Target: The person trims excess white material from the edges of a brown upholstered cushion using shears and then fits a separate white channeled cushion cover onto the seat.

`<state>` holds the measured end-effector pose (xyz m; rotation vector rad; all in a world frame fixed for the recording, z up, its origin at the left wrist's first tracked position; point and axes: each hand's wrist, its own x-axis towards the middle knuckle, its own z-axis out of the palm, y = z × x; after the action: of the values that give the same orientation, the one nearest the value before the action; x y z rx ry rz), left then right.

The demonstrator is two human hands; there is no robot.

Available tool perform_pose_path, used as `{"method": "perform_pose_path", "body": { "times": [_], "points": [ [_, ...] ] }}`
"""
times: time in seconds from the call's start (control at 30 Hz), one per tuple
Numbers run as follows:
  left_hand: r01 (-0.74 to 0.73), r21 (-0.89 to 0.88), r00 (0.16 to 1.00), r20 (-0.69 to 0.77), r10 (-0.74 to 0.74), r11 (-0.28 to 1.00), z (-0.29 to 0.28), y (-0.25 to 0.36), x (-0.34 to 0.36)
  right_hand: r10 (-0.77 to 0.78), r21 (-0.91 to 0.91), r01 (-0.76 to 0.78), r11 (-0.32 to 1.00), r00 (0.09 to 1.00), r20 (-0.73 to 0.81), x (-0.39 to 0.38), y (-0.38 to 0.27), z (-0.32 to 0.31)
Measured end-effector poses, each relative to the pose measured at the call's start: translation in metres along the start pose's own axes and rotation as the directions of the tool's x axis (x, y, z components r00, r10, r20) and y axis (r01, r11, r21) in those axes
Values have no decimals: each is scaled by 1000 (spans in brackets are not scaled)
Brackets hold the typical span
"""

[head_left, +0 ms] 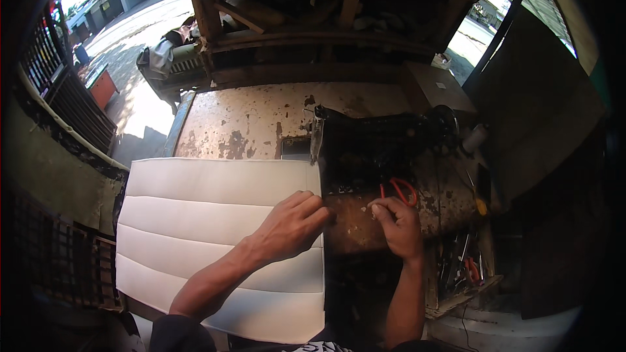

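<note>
A white padded panel [195, 221] with stitched cross seams lies flat at the left, its upper right corner beneath the needle end of a black sewing machine [385, 133]. My left hand [297, 221] rests on the panel's right edge with its fingers curled closed round that edge; the fingertips are hidden. To the right, my right hand [398, 225] is closed in a pinch, and what it holds is too small to make out. Just beyond its fingers lie scissors with red handles [405, 190], their blades hard to see in the shade.
The worn wooden table [228, 124] has peeling patches. A yellow-handled tool [481, 205] sits at its right side, above an open drawer [463, 293] of tools. A cardboard box [437, 85] stands behind the machine, and a wooden frame [326, 42] rises at the back.
</note>
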<state>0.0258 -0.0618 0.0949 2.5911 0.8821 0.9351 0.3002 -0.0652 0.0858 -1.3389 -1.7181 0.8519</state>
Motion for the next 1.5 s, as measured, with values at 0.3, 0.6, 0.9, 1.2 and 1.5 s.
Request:
{"method": "perform_pose_path", "body": {
  "times": [0.3, 0.6, 0.9, 1.2, 1.5],
  "points": [
    [360, 10, 926, -129, -356, 933, 1, -46, -8, 175, -645, -198, 738, 979, -101, 21, 79, 3],
    [422, -71, 888, -168, -428, 904, -5, -48, -2, 23, 850, -520, 87, 854, 520, -90, -9, 97],
    [386, -110, 892, -210, -401, 916, -13, -36, -11, 165, 659, -466, 590, 869, 466, -47, -27, 99],
    [343, -231, 872, -281, -400, 910, -11, -34, -7, 164, 554, -457, 696, 852, 497, -37, -27, 94],
    [374, -304, 834, -304, -461, 876, -15, -30, -9, 398, 543, -537, 645, 843, 361, -44, -11, 78]
  ]
}}
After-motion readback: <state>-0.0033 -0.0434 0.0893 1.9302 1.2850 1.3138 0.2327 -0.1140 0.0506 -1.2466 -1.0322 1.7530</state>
